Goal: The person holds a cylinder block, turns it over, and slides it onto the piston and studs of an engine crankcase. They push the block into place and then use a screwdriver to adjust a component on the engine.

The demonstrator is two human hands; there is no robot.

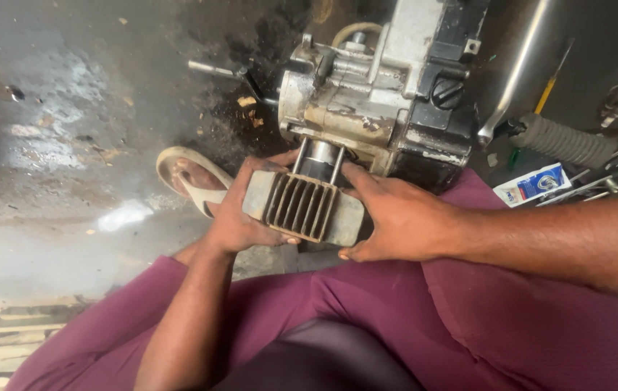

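Note:
A grimy finned metal cylinder block (pixel 302 206) sits on studs at the near end of a small engine (pixel 381 94) that stands on the dark floor. Both my hands grip the block. My left hand (pixel 240 210) wraps its left side, fingers curled under it. My right hand (pixel 396 217) presses on its right side, with the index finger stretched up toward the engine case. A round dark part and two thin studs (pixel 321 161) show between the block and the engine.
My maroon trousers (pixel 425 326) fill the lower frame, and a sandalled foot (pixel 193 181) rests left of the block. A small blue-and-white box (pixel 533 185), a ribbed grey handgrip (pixel 566 141), a chrome tube (pixel 515 72) and loose tools lie at the right. The floor at the left is wet and stained.

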